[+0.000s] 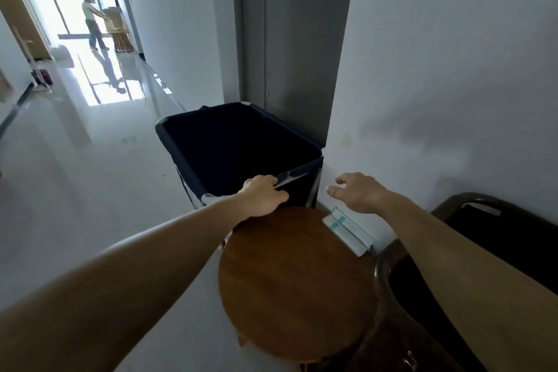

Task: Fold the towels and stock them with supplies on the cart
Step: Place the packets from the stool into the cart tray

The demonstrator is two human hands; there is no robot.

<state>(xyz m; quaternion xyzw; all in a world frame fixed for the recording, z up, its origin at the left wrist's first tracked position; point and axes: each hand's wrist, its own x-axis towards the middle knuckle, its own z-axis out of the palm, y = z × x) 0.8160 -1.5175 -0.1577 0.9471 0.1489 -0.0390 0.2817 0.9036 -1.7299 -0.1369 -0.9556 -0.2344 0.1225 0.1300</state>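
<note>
Hallway with a glossy pale floor: the person's left hand (265, 195) grasps the near rim of the dark cloth cart (211, 108).

Its fingers curl over the rim. The right hand (359, 192) hovers loose and empty near the white wall, just above a pale packet (347, 231) on the round wooden table (296, 281). The cart stands just beyond the table, its near edge inside the left grip. As a soft fabric bag on a thin metal frame, it is likely light but yielding, so the stiff rail at the rim looks the better hold. No towels are in view.
</note>
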